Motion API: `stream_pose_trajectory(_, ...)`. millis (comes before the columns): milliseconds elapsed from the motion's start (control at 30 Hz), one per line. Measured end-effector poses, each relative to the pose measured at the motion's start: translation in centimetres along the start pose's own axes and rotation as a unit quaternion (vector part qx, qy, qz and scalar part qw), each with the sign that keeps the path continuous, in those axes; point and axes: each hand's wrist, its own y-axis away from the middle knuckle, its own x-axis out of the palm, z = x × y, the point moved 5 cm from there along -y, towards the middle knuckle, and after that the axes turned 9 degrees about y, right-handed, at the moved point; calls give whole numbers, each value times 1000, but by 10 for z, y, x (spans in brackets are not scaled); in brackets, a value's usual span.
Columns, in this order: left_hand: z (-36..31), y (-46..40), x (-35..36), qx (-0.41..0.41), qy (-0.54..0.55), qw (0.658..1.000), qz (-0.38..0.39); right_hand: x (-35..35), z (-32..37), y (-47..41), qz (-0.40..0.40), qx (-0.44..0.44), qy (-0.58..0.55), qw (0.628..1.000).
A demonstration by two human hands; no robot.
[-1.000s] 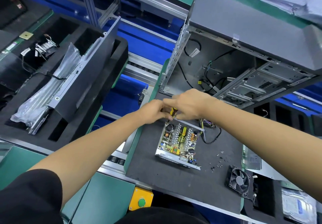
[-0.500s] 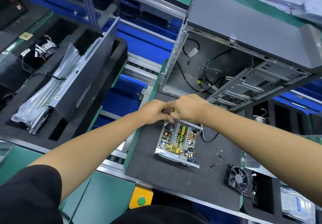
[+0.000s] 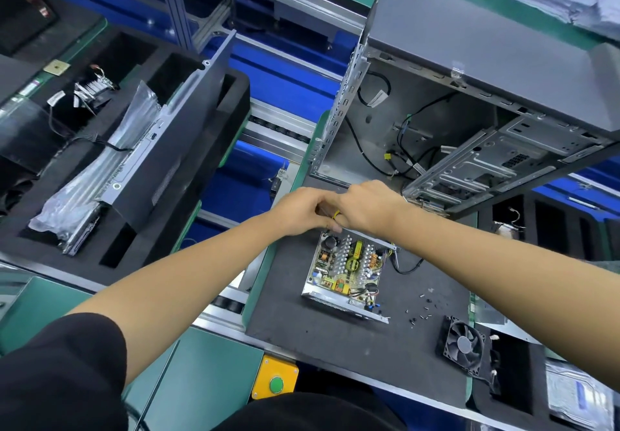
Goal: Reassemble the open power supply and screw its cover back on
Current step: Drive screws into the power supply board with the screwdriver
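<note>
Both hands, left [image 3: 303, 210] and right [image 3: 367, 207], are clenched on a yellow-handled tool [image 3: 335, 214] at the far edge of the supply [image 3: 347, 271], nearer the right.

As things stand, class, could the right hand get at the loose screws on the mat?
Probably yes. The screws lie bare on the mat, below the right forearm, nothing over them. But the right hand is busy at the power supply with the left hand.
</note>
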Motion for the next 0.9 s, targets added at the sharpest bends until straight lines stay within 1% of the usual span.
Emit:
stream_pose_trajectory(67, 0, -1, 0, -6, -4, 1000, 3, -2, 0, -1, 21, 5, 12, 1000)
stream_pose_trajectory(100, 0, 0, 0, -7, -15, 1000, 3, -5, 0, -1, 26, -7, 23, 999)
stream_pose_trajectory(167, -1, 0, 0, -12, -29, 999, 3, -12, -1, 2, 23, -49, 50, 997)
stream_pose_trajectory(233, 1, 0, 1, -27, -23, 999, 1, -18, 0, 6, 11, -117, 70, 991)
stream_pose_trajectory(300, 4, 0, 0, -38, -32, 999, -3, -19, 2, 9, 4, -168, 60, 984)
stream_pose_trajectory(333, 4, 1, 0, -36, -40, 999, -3, -18, 2, 9, 2, -170, 40, 985)
stream_pose_trajectory(400, 2, 2, 1, -16, -50, 999, -4, -12, 1, 7, 6, -139, -1, 990)
stream_pose_trajectory(533, 2, 4, -3, 12, -50, 998, -19, 3, 5, 4, -5, -36, -65, 997)
stream_pose_trajectory(600, 0, 3, -4, 8, -73, 997, -10, 10, 9, 7, -19, 18, -94, 995)
stream_pose_trajectory(667, -1, 1, -3, -5, -97, 995, 0, 18, 12, 14, -22, 73, -124, 989)
stream_pose_trajectory(733, -6, 0, 1, 2, -114, 993, 6, 24, 11, 22, -16, 121, -161, 979)
stream_pose_trajectory(833, -6, -1, 6, 22, -89, 996, 1, 25, 10, 25, -10, 134, -187, 973)
stream_pose_trajectory(900, -1, 0, 6, 8, -73, 997, -12, 17, 9, 21, -31, 79, -131, 988)
